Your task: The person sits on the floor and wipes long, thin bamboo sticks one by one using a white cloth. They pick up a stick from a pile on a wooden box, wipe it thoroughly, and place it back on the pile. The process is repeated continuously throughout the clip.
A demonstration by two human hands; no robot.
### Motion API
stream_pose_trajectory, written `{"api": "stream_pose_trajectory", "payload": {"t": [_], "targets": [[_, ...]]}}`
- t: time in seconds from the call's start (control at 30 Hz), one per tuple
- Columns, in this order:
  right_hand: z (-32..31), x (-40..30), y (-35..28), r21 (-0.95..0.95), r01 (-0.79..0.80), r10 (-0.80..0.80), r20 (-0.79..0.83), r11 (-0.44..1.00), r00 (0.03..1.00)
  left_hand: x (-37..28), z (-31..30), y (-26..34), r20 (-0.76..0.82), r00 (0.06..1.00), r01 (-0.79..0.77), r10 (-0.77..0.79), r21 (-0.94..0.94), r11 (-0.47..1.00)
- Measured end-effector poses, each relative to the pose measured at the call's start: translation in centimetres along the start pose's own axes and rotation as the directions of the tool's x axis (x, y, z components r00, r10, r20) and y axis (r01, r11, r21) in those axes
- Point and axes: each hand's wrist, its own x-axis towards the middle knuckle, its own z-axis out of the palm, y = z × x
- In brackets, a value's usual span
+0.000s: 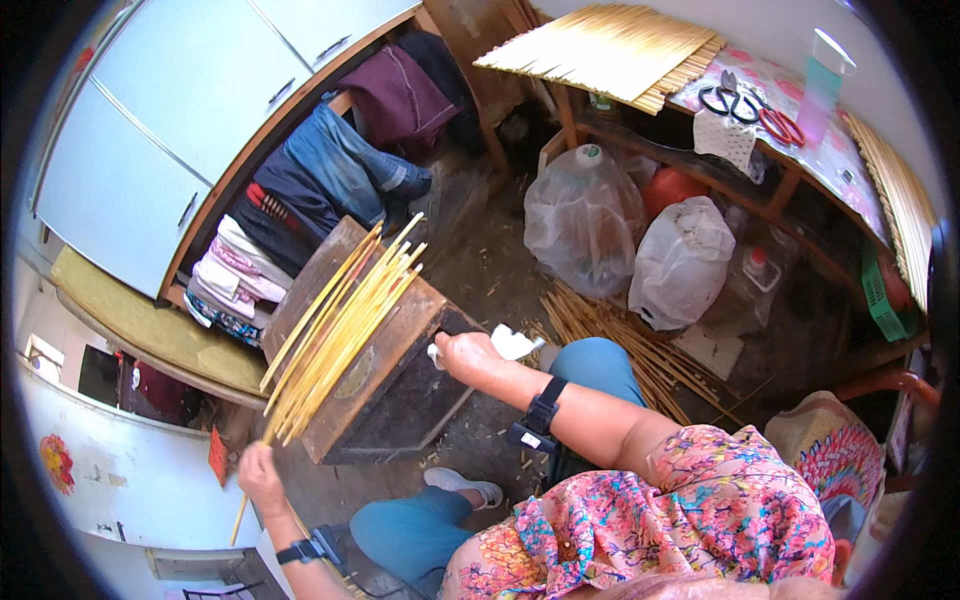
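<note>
Close to the lower end of a bundle of yellow plant stalks [349, 322], my left hand [260, 476] grips a single thin stalk [238, 520] that sticks out below the fist. The bundle lies loosely lined up across the top of an old wooden chest [420, 311], with its ends past the chest's edges. By the chest's near right corner, my right hand [469, 356] is closed around a white cloth or tissue [514, 342]; bits of it show on both sides of the hand. Its fingertips are partly hidden.
More brown stalks [615, 345] lie on the littered floor beside filled plastic bags [585, 225]. A finished stalk mat [600, 52], black-handled scissors [727, 101] and red-handled scissors [781, 126] rest on the side table. Folded clothes [236, 274] fill a shelf under a white cabinet [187, 97].
</note>
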Motion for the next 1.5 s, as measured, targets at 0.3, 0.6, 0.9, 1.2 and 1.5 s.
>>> {"api": "stream_pose_trajectory", "payload": {"t": [0.3,0.6,0.9,1.2,1.5], "targets": [[3.8,-1.8,-2.8,0.012,0.247,-0.240,0.289,0.969,0.927,9.6,10.7,1.4,0.046,0.998,0.047,-0.044,-0.079,0.996],[4.1,-1.5,-2.9,0.004,0.242,-0.221,0.429,0.970,0.876,13.7,21.8,-2.4,0.205,0.960,0.214,-0.190,-0.102,0.972],[4.9,-1.4,-3.1,0.018,0.266,-0.241,0.488,0.964,0.839,15.8,24.6,-1.3,0.217,0.966,0.127,-0.142,0.083,0.988],[6.6,-2.3,-2.2,0.046,0.305,-0.290,0.474,0.951,0.831,14.7,25.4,-1.9,0.180,0.982,-0.029,0.050,-0.120,0.992],[5.3,-2.1,-2.8,0.050,0.226,-0.220,0.497,0.973,0.839,14.7,24.2,-0.7,0.274,0.962,0.044,0.005,-0.171,0.984]]}}
